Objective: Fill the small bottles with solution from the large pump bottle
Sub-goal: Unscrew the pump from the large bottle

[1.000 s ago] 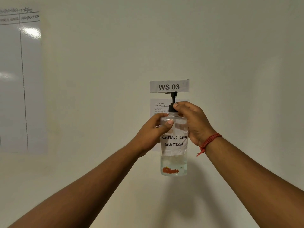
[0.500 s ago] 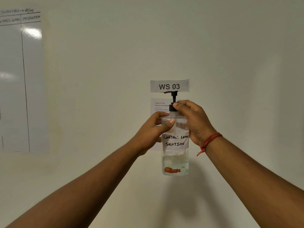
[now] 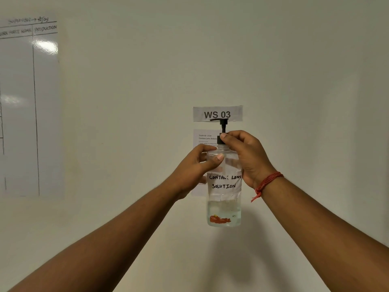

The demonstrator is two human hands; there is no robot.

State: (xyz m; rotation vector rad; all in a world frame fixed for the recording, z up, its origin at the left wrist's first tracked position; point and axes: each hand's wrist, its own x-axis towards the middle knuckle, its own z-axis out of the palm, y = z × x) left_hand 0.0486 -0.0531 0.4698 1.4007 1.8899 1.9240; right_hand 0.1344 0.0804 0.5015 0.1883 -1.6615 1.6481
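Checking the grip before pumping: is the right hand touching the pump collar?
Touching. The head view shows the right hand pinching the black pump collar with its fingertips.

Dim warm light; glare patches on whiteboard [image 3: 45, 47] (upper left); soft shadow on wall [image 3: 294, 60] below bottle [image 3: 224, 209]

**Legible text, head view**

The pump bottle [image 3: 224, 186] I hold carries a white handwritten label: "CONTACT LENS SOLUTION". On the wall behind it, a paper strip [image 3: 217, 114] reads "WS 03". Below that, a printed sheet [image 3: 202, 139] shows "TASK ID 3724" and "Contact Lens Solution"; its smaller lines are too fine to read. The whiteboard [image 3: 29, 106] at left has a column headed "PRODUCTION"; its other handwriting is unclear.
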